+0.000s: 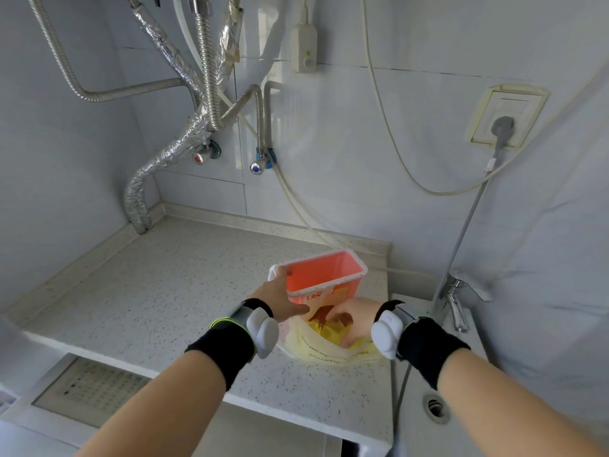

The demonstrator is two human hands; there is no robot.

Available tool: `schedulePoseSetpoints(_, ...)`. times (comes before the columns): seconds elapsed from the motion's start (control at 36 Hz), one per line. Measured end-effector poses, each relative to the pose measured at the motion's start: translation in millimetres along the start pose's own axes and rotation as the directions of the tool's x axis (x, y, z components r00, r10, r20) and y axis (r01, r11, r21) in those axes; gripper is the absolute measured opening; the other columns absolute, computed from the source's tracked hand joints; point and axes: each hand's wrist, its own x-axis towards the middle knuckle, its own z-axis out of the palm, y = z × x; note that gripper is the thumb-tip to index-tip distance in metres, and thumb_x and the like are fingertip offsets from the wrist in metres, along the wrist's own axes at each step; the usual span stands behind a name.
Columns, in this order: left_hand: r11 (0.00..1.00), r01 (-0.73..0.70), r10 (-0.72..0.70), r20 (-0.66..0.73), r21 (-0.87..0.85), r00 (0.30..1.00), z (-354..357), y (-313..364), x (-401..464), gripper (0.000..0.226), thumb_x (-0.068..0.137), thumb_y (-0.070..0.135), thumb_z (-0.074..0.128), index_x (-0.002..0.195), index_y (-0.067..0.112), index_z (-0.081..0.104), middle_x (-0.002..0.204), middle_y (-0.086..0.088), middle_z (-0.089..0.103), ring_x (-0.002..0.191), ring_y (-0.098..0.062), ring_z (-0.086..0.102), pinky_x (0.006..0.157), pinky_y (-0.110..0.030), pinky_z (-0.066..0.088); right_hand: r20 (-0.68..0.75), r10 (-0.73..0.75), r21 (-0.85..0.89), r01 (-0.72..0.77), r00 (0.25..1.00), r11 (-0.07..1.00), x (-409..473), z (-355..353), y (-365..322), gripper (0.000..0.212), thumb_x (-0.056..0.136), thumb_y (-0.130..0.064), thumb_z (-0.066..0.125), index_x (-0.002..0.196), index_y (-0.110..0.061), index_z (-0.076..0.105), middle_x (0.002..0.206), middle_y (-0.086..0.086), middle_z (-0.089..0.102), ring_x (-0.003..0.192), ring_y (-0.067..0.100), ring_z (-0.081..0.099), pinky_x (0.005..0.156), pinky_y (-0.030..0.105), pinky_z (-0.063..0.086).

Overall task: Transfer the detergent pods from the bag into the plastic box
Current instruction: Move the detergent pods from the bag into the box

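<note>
An orange plastic box (324,275) with a white rim stands open on the speckled counter (164,291). My left hand (280,296) grips its near left corner. In front of the box lies a yellow bag (329,352) with its mouth open. My right hand (357,319) reaches into the bag's mouth; its fingers are hidden inside, and I cannot tell whether they hold a pod. Yellow crumpled material (329,329) shows inside the bag. The visible part of the box's inside holds no pods.
A sink (435,407) with a drain lies to the right of the counter, with a chrome tap (458,301) behind it. Hoses, valves and cables hang on the tiled wall behind. A washing machine top (89,387) sits below the counter's front edge.
</note>
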Motion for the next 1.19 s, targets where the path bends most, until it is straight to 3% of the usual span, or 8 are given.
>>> schedulePoseSetpoints(0.14,1.000,0.003,-0.003,-0.009,-0.005,1.000,1.0,-0.2,-0.1,0.082,0.075,0.036,0.072,0.139,0.026,0.020,0.121,-0.006,0.059,0.085,-0.020,0.058,0.070,-0.028,0.046,0.027,0.005,-0.149,-0.001,1.000,0.989,9.1,3.6,1.1,0.057,0.082,-0.022,0.065,0.135,-0.026,0.046,0.143,-0.006,0.044,0.128,0.018,0.044,0.106,0.030,0.033)
schedulePoseSetpoints(0.31,1.000,0.013,-0.013,-0.001,0.007,1.000,0.4,-1.3,0.6,0.080,0.075,0.032,0.071,0.136,0.027,0.020,0.113,-0.006,0.060,0.080,-0.021,0.061,0.067,-0.029,0.050,-0.010,-0.001,-0.255,-0.001,1.000,0.967,15.9,6.1,7.5,0.057,0.074,-0.011,0.070,0.125,-0.026,0.052,0.134,-0.005,0.051,0.114,0.018,0.052,0.090,0.029,0.041)
schedulePoseSetpoints(0.47,1.000,0.009,-0.009,-0.003,0.018,1.000,0.2,-1.3,0.5,0.077,0.076,0.031,0.071,0.135,0.027,0.021,0.115,-0.006,0.060,0.080,-0.021,0.061,0.067,-0.029,0.049,-0.128,-0.022,-0.097,0.010,0.992,0.995,-4.9,-7.0,0.3,0.020,0.078,-0.020,0.067,0.098,-0.020,0.071,0.109,-0.003,0.067,0.100,0.019,0.062,0.090,0.032,0.050)
schedulePoseSetpoints(0.67,1.000,0.010,-0.010,0.003,0.022,1.000,-0.5,-1.0,0.4,0.077,0.076,0.031,0.070,0.134,0.027,0.020,0.112,-0.004,0.059,0.082,-0.022,0.062,0.070,-0.030,0.052,-0.292,-0.057,0.155,0.106,0.955,0.982,-16.6,-14.4,7.3,0.014,0.082,-0.013,0.066,0.077,-0.025,0.069,0.085,-0.009,0.066,0.083,0.012,0.062,0.077,0.020,0.050)
schedulePoseSetpoints(0.75,0.999,0.009,-0.009,0.001,0.032,1.000,-0.7,-0.5,0.5,0.076,0.076,0.031,0.070,0.134,0.027,0.020,0.107,-0.003,0.058,0.080,-0.021,0.062,0.071,-0.031,0.053,-0.282,-0.065,0.253,0.139,0.957,0.957,-20.9,-19.4,9.7,0.013,0.084,-0.009,0.067,0.080,-0.021,0.069,0.078,-0.012,0.063,0.072,0.003,0.059,0.063,0.008,0.047)
schedulePoseSetpoints(0.94,0.999,0.007,-0.007,-0.002,0.041,1.000,-0.8,-0.4,0.0,0.076,0.075,0.031,0.071,0.132,0.027,0.021,0.110,-0.005,0.060,0.083,-0.023,0.064,0.075,-0.035,0.056,-0.412,-0.006,0.593,0.273,0.911,0.757,-28.8,-37.7,1.4,0.011,0.085,-0.005,0.064,0.085,-0.014,0.068,0.085,0.002,0.068,0.070,0.015,0.059,0.054,0.021,0.053)
schedulePoseSetpoints(1.08,0.999,0.011,-0.011,-0.011,0.041,1.000,-0.3,-0.9,0.1,0.077,0.075,0.032,0.071,0.133,0.026,0.020,0.109,-0.006,0.062,0.083,-0.024,0.064,0.075,-0.035,0.056,-0.610,0.040,0.501,0.346,0.791,0.793,-15.5,-66.3,-26.5,0.011,0.087,-0.007,0.062,0.083,-0.016,0.063,0.090,0.004,0.066,0.058,0.013,0.055,0.047,0.018,0.050)
schedulePoseSetpoints(1.19,0.999,0.012,-0.011,-0.013,0.046,1.000,0.6,-0.7,0.8,0.082,0.075,0.033,0.071,0.136,0.025,0.017,0.105,-0.005,0.062,0.082,-0.024,0.061,0.073,-0.033,0.053,-0.632,0.006,0.404,0.323,0.775,0.855,1.6,-69.1,-43.9,0.006,0.088,-0.011,0.061,0.084,-0.016,0.061,0.093,0.006,0.066,0.067,0.018,0.060,0.063,0.028,0.052)
